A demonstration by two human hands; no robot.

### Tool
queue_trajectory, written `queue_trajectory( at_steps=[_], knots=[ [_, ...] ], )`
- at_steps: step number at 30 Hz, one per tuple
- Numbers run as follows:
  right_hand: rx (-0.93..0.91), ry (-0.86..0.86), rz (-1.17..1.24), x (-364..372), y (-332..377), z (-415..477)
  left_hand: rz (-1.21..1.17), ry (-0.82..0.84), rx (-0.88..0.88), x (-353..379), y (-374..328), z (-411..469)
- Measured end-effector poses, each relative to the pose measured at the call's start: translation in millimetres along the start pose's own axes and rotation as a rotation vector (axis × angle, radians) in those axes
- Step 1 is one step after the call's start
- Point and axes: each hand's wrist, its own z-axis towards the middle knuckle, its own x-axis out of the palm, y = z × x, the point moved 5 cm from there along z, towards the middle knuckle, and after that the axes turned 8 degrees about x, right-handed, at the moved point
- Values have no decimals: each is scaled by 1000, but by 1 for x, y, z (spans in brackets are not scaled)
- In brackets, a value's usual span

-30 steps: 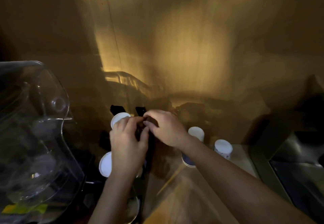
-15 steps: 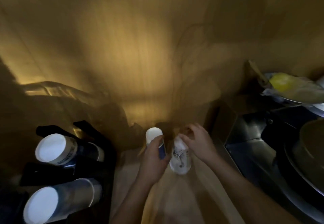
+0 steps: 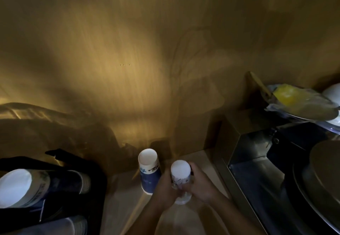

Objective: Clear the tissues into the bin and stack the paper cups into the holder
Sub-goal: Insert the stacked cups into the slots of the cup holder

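1. Since half a second ago both hands have closed in on the white paper cup (image 3: 180, 176), which then had only the right hand at it while the left gripped the blue cup
2. Left hand (image 3: 164, 188) now wraps the white cup's left side with fingers curled; right hand (image 3: 200, 184) wraps its right side, so the cup is held between the two, upside down with its flat base up
3. Blue-patterned paper cup (image 3: 149, 173) stands inverted on the pale counter (image 3: 119, 203), just beside the left hand; whether the hand touches it I cannot tell
4. Far left, a black cup holder (image 3: 95, 183) carries a stack of cups (image 3: 42, 185) lying on its side, with a second stack (image 3: 60, 226) below it at the frame edge
5. To the right a steel sink (image 3: 257, 176) is set into the counter, with a plate (image 3: 303, 109) bearing something yellow under clear wrap above it
6. Behind everything rises a dim wooden wall (image 3: 128, 50)
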Motion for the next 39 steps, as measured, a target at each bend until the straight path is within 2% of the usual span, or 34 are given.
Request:
queue_trajectory(
  at_steps=[4, 7, 9, 13, 18, 22, 27, 31, 39],
  knots=[
    [-44, -51, -46, 7, -2, -6, -87, -63, 38, 2, 8, -12],
    [-95, -101, -126, 5, 5, -12, -167, -192, 39, -7, 7, -18],
    [-133, -103, -139, 2, 16, -14, -186, -186, 71, -19, -1, -21],
    [-234, -121, -37, -9, 51, -24, -192, -79, 209, -49, -33, -29],
    [-355, -183, 122, -19, 105, -41, -176, -205, 297, -96, -81, -44],
    [-511, -224, 155, -19, 152, -67, -132, -271, 367, -128, -109, -67],
    [-669, -188, 138, -4, 198, -99, -40, -410, 417, -167, -134, -113],
    [-764, -135, 128, 18, 224, -122, 32, -460, 436, -194, -147, -157],
    [-908, 13, 86, 82, 269, -163, 108, -653, 404, -244, -142, -240]
  ],
)
